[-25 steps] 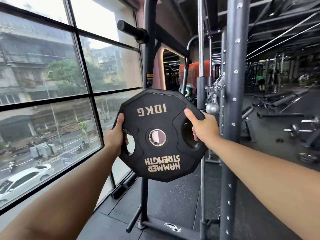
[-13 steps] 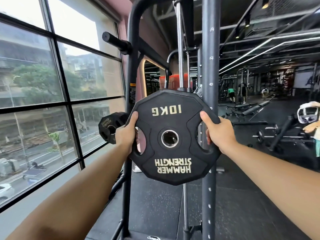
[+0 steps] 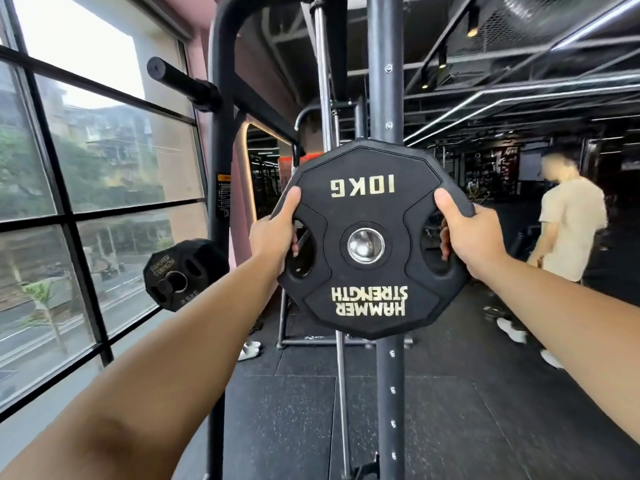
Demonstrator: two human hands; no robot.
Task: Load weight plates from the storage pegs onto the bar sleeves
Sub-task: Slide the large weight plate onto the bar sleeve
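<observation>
Black rubber-coated twelve-sided 10 kg weight plate with gold lettering (image 3: 372, 242) held out at chest height, face toward the camera, print upside down, both arms extended. Left hand (image 3: 275, 237) closed on the plate's left edge: thumb laid over the front face, fingers hooked through the left grip slot from behind. Right hand (image 3: 472, 237) mirrors it on the right slot, thumb on the face, fingers curled through. The two-sided grip probably keeps the disc flat and its steel-lined centre hole (image 3: 366, 245) free, so the bore can be lined up with a sleeve. Plate is carried in the air, in front of the black perforated rack upright (image 3: 389, 393) and the chrome guide rod (image 3: 323, 81); it touches neither, as far as the view shows. A smaller black plate (image 3: 180, 273) hangs on a storage peg to the lower left, by the window (image 3: 104, 150). A bare black peg (image 3: 183, 83) juts out higher up. The bar sleeve itself is not clearly in view, possibly hidden behind the plate. A bystander in a pale shirt (image 3: 571, 223) stands at right, well apart. Judged step: carrying, sleeve alignment not yet begun.
</observation>
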